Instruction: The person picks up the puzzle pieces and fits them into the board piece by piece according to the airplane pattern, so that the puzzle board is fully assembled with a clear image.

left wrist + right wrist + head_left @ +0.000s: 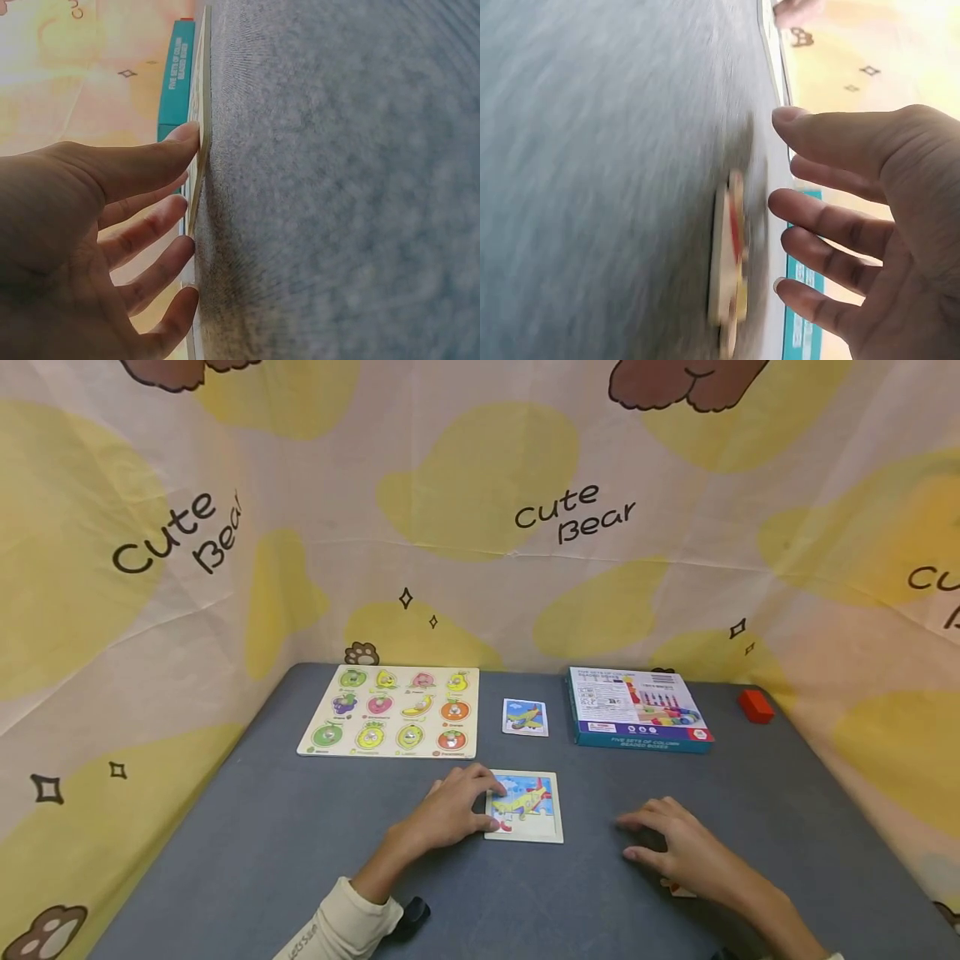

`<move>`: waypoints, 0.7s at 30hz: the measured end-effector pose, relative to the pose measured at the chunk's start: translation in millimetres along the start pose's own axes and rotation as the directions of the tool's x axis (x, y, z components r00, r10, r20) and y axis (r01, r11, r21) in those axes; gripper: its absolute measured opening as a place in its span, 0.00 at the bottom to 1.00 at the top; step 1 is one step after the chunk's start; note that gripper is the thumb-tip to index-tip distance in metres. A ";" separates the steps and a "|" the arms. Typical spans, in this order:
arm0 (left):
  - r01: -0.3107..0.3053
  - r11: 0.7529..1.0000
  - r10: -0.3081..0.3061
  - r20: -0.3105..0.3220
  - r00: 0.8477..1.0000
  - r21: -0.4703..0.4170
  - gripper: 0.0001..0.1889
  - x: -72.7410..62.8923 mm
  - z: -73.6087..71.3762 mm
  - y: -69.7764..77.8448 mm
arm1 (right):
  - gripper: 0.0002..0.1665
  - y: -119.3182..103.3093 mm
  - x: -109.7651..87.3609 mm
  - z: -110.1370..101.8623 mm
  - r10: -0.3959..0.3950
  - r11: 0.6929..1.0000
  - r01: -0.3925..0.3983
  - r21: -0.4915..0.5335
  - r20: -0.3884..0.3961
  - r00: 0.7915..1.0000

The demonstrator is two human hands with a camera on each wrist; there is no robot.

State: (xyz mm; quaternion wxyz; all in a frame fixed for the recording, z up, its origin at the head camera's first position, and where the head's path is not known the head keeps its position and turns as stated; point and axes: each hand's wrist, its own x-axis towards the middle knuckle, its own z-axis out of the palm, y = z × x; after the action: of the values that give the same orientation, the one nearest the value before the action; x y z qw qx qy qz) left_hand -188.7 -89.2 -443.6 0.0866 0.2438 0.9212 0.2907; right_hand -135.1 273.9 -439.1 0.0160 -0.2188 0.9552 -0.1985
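A small jigsaw puzzle in a pale wooden frame lies flat mid-table, showing a yellow airplane on blue. At its left side, my left hand rests its thumb and fingertips on the frame and pieces. The left wrist view shows the thumb touching the board's edge, the other fingers spread. My right hand hovers to the right of the puzzle, its fingers loosely bent around nothing. Beneath it lie loose puzzle pieces, seen edge-on in the right wrist view; the hand mostly hides them in the head view.
Behind the puzzle are a fruit picture board, a small airplane card and a boxed bead set. A red block sits at the far right corner. Printed cloth hangs around the grey table.
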 end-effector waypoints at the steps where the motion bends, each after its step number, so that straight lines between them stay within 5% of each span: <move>1: 0.002 1.000 -0.002 0.001 1.000 0.000 0.20 -0.1 -0.1 0.2 | 0.18 2.4 -3.1 -0.9 -0.001 1.000 0.001 -0.007 -0.003 1.000; 10: -0.004 1.000 0.004 -0.004 1.000 -0.005 0.20 -1.4 -0.5 0.3 | 0.23 15.5 -26.0 -10.4 0.021 0.999 -0.020 -0.031 0.035 0.999; 18: -0.003 1.000 0.003 0.000 1.000 0.001 0.20 -1.4 -0.6 1.2 | 0.27 27.5 -42.1 -16.0 0.134 0.991 -0.130 -0.038 0.116 0.984; 21: -0.001 1.000 0.001 0.003 1.000 -0.001 0.20 -1.1 -0.3 1.1 | 0.25 33.6 -49.7 -16.4 0.101 0.994 -0.096 -0.050 0.092 0.991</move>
State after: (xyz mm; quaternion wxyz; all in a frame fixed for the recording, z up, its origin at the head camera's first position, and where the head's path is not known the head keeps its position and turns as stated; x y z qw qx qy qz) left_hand -187.4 -89.2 -442.6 0.0878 0.2446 0.9207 0.2910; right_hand -106.0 328.8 -439.8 0.0657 -0.1808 0.9674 -0.1650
